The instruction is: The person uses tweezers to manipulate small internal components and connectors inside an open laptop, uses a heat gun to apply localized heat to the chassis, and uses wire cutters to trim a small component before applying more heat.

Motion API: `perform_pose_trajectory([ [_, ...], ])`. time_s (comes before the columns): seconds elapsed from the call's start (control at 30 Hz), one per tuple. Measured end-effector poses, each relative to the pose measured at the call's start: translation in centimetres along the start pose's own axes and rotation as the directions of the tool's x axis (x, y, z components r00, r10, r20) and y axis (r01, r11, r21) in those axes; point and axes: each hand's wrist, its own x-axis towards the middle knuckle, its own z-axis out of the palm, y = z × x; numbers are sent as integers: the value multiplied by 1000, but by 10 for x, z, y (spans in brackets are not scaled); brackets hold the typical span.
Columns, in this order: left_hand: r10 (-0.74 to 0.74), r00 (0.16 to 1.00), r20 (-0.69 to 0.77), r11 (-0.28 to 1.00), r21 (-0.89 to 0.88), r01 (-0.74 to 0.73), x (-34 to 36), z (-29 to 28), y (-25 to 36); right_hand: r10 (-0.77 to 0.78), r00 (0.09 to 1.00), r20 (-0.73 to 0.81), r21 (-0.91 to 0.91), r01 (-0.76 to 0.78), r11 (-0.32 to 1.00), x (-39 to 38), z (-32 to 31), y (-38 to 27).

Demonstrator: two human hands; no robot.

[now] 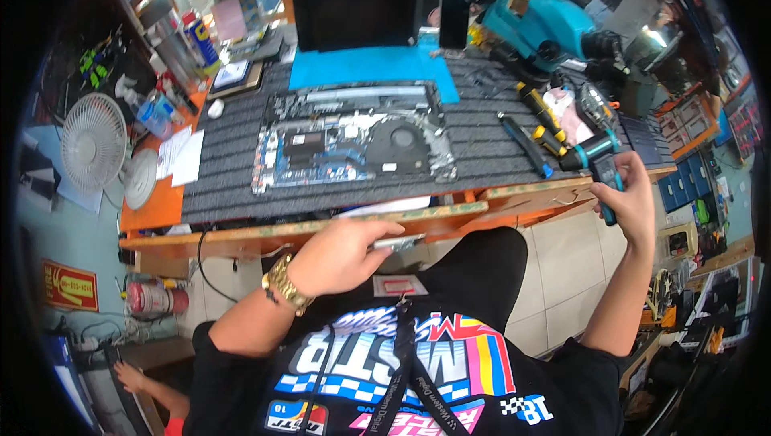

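Note:
In front of me on the ribbed grey mat (482,171) lies an opened laptop base (269,159), its blue circuit board and round black fan (397,140) exposed. My left hand (341,258) is over my lap, just below the table's front edge. Its fingers are closed around a small, flat, silvery piece (399,242) whose kind I cannot make out. At the right end of the table, my right hand (630,199) grips a black and teal pistol-shaped cordless screwdriver (593,149) by its handle. The screwdriver is well apart from the laptop.
Yellow-and-black tools (540,107) and a black tool with a blue tip (526,145) lie near my right hand. Behind the laptop are a blue mat (321,68), a dark screen (357,2) and a teal microscope (534,14). A drawer (434,218) juts out; a white fan (94,143) stands left.

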Motion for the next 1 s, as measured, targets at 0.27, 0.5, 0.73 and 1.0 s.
perform_pose_trajectory([
  [0.27, -12, 1000, -6, 985, -170, 11, 9, 9, -3, -201, 978, 54, -104, 206, 973, -39, 47, -33],
  [0.5, -165, 977, 138, 986, 25, 163, 5, 0, 10, -449, 884, 127, -186, 466, 865, -39, 79, -49],
  [0.73, 92, 992, -85, 982, -158, -105, -4, 23, -12, -751, 640, 163, -424, 732, 533, -30, 103, -74],
  [1.0, -97, 982, 163, 991, -77, 111, -1, 18, -10, -843, 488, 228, -384, 840, 382, -26, 131, -91],
])
